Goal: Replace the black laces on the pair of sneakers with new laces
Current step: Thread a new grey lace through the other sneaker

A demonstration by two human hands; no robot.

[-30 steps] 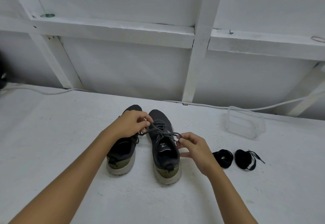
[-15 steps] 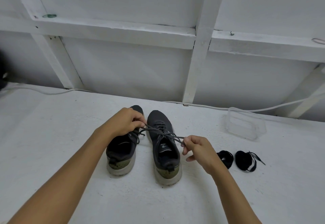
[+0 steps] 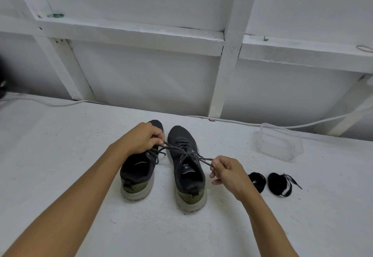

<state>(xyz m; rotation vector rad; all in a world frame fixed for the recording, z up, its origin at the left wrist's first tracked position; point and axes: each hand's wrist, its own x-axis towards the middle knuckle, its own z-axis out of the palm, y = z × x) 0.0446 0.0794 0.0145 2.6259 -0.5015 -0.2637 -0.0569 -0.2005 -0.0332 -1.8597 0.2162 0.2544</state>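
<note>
Both hands (image 3: 141,137) (image 3: 228,173) pinch lace (image 3: 181,151); ends hidden.

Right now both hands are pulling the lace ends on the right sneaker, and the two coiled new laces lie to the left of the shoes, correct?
Not quite. The head view shows the two coiled black laces lying to the right of the shoes, not the left. The rest holds: the left hand and right hand each pinch a lace end of the right sneaker.

Two sneakers (image 3: 163,168) sit side by side on the surface (image 3: 60,155), toes toward the wall (image 3: 141,79). Right of them lie two lace bundles (image 3: 270,183), with a container (image 3: 279,143), apparently plastic, behind those near the cable (image 3: 232,122).
</note>
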